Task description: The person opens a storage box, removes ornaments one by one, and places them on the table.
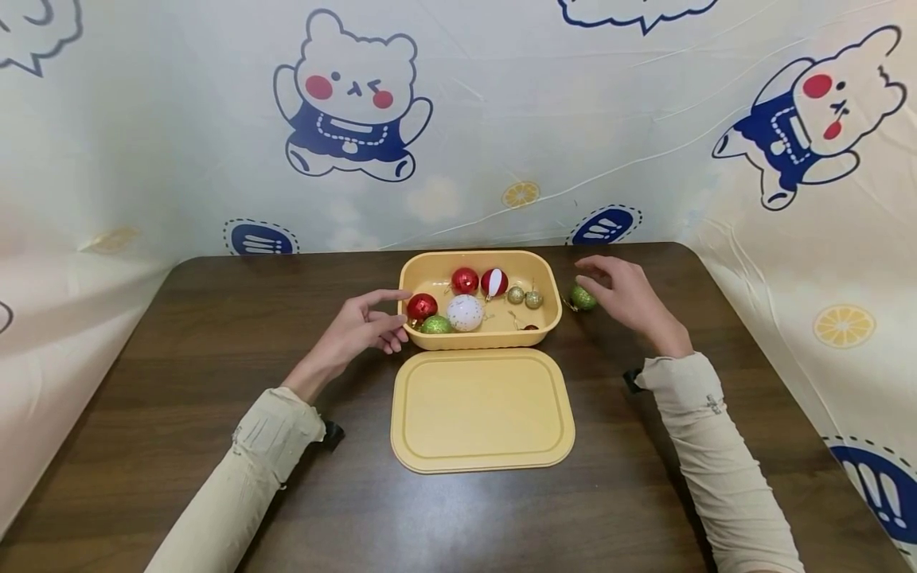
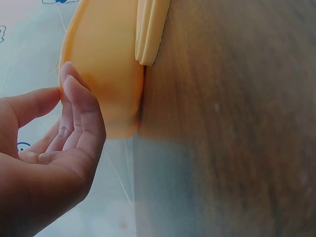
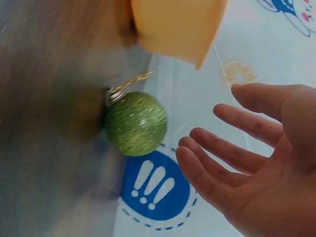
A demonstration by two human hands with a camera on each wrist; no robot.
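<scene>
At its left end, a yellow plastic box (image 1: 478, 341) has its rim pinched by my left hand (image 1: 358, 325), also seen in the left wrist view (image 2: 64, 138). Inside the box lie red ornament balls (image 1: 465, 281), a red-and-white ball (image 1: 494, 283), a white speckled ball (image 1: 466, 313), a green ball (image 1: 435, 325) and small gold balls (image 1: 533, 299). To the right of the box, a green glitter ball (image 3: 137, 124) with a gold string rests on the table. My right hand (image 1: 630, 298) hovers beside and above it, fingers spread and holding nothing.
A flat yellow lid (image 1: 483, 410) lies on the dark wooden table (image 1: 322, 509), just in front of the box. Behind the table hangs a pale cloth (image 1: 487, 103) printed with cartoon bears; it also runs along both sides.
</scene>
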